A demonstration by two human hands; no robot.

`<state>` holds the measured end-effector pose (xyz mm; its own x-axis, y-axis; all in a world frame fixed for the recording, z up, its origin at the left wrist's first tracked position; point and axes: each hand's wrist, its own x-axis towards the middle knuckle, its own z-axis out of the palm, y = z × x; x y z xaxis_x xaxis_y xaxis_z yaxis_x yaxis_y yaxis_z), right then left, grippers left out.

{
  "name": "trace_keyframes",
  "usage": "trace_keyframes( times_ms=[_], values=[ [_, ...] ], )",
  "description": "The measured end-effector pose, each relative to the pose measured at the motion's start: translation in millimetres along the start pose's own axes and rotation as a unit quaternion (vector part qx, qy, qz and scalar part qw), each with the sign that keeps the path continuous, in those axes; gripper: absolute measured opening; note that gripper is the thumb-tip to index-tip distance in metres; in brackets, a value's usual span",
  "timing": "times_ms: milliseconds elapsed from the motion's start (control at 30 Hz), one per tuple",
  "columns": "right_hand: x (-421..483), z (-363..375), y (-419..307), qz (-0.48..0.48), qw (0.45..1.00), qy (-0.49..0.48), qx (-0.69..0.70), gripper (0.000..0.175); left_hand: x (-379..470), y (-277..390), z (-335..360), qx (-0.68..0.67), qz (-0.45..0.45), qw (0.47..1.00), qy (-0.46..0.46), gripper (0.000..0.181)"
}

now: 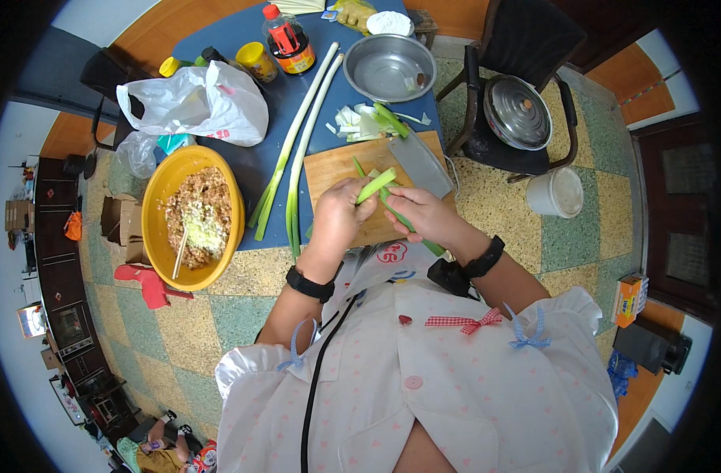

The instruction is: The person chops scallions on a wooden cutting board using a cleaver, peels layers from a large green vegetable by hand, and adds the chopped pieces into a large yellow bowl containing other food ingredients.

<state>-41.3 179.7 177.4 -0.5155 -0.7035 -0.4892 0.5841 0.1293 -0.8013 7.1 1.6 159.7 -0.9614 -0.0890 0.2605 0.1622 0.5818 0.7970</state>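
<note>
My left hand (344, 210) grips a cut piece of green onion stalk (377, 185) above the wooden cutting board (331, 162). Close beside it, my right hand (422, 216) pinches a long green leaf (400, 220) that trails down toward the board's near edge. A cleaver (422, 162) lies flat across the board's right side. Onion trimmings (360, 123) are heaped just beyond the board. To the left, two long green onions (304, 139) lie on the blue table (263, 236). A yellow basin (237, 207) holds minced filling (198, 192) with chopped pale bits and chopsticks (180, 254) in it.
At the back stand a metal bowl (390, 68), a sauce bottle (288, 41) and a yellow canister (256, 61). A white plastic bag (207, 106) sits behind the basin. Right of the table, a chair (473, 136) bears a lidded pot (517, 112). A person (159, 446) sits at lower left.
</note>
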Motion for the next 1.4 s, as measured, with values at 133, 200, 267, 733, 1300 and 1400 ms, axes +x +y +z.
trace_keyframes(
  times_ms=[133, 200, 267, 733, 1300, 1400],
  values=[
    [-5.0, 4.2, -8.1, 0.010, 1.000, -0.013, 0.002, 0.025, 2.8, -21.6, -2.2, -0.002, -0.058, 0.997, 0.043, 0.010],
    [-6.1, -0.1, -16.2, 0.027, 0.984, -0.058, 0.164, 0.032, 2.5, -31.2, -0.3, -0.184, -0.209, 0.959, 0.050, 0.017],
    [-5.9, -7.6, -13.0, 0.025, 0.983, -0.068, 0.167, 0.035, 6.1, -30.8, -5.3, -0.245, -0.243, 0.938, 0.046, 0.020],
    [8.5, -23.1, -3.4, 0.033, 0.993, 0.025, 0.109, 0.025, 19.0, -6.9, 10.2, -0.293, -0.273, 0.914, -0.071, 0.014],
    [92.8, -163.4, -98.0, -0.220, 0.766, 0.235, -0.557, 0.027, 113.5, -138.3, 75.9, 0.045, -0.257, 0.960, -0.105, 0.030],
    [160.2, -187.1, -98.1, -0.195, 0.643, 0.196, -0.714, 0.020, 108.0, -149.2, 88.4, 0.026, -0.248, 0.966, -0.071, 0.025]
  ],
)
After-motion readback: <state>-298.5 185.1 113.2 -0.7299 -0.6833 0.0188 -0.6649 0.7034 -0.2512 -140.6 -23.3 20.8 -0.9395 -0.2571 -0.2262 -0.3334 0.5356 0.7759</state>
